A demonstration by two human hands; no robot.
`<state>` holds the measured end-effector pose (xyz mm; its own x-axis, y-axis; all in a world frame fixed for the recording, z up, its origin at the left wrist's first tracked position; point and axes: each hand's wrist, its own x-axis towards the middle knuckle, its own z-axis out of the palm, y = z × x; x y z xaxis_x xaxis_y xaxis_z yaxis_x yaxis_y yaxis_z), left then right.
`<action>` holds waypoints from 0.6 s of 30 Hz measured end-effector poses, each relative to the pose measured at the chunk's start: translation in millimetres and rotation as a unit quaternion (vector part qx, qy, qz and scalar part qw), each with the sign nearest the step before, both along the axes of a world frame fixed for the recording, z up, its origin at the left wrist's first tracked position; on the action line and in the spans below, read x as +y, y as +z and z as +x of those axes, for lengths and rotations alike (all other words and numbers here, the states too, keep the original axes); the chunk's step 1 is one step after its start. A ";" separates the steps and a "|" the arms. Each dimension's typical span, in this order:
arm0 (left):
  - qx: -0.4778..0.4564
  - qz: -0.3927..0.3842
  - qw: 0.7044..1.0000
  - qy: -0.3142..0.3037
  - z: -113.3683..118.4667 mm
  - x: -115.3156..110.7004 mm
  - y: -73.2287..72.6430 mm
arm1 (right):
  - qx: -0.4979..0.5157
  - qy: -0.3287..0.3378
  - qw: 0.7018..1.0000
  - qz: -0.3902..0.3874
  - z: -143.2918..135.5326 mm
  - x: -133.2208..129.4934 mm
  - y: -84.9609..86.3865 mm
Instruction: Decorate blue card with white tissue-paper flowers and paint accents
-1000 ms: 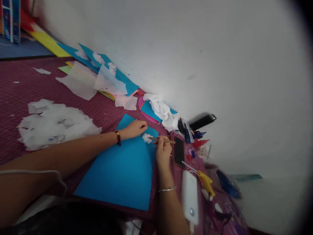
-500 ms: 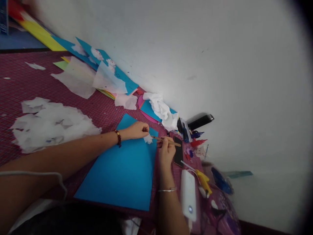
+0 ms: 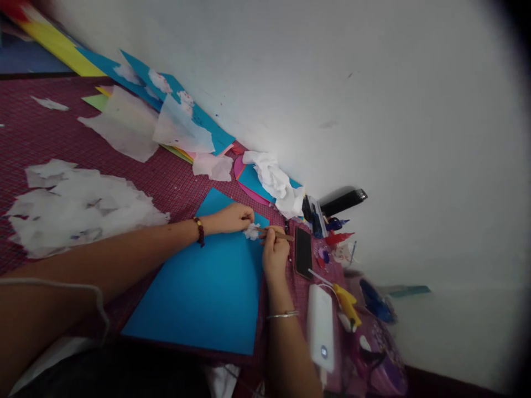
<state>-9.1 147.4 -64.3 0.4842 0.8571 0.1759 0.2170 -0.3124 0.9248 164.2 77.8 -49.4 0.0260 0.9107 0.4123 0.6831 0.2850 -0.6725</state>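
A large blue sheet (image 3: 207,298) lies on the red checked cloth. Near its upper right corner sits a small crumpled white paper piece (image 3: 251,232). My left hand (image 3: 238,218) is closed at the left edge of that piece, its fingertips pinched together; what they hold, if anything, is too small to tell. Pinched in my right hand (image 3: 276,251) is a flat wooden stick (image 3: 284,236), whose tip reaches the white piece from the right.
Torn white paper (image 3: 91,210) is heaped at the left. Blue sheets with white pieces lean on the wall. Crumpled tissue (image 3: 274,179), a dark phone (image 3: 303,252), a white power bank (image 3: 321,326) and a yellow glue gun (image 3: 347,305) lie to the right.
My right hand has moved left with the stick, bringing its tip closer to the white piece. My left hand stays beside the piece. The view has shifted slightly.
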 end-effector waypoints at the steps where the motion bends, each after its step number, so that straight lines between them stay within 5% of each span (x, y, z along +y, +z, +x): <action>1: -0.001 0.001 1.000 0.012 -0.2 0.4 -0.1 | 0.014 0.000 1.000 0.000 0.8 -0.7 0.7; 8: 0.013 0.008 0.996 0.089 -1.6 3.5 1.4 | 0.154 -0.029 0.987 0.038 8.0 -8.4 8.1; 18: 0.147 0.038 0.986 0.066 5.9 11.6 9.6 | 0.106 -0.010 0.994 -0.019 8.3 -10.4 6.4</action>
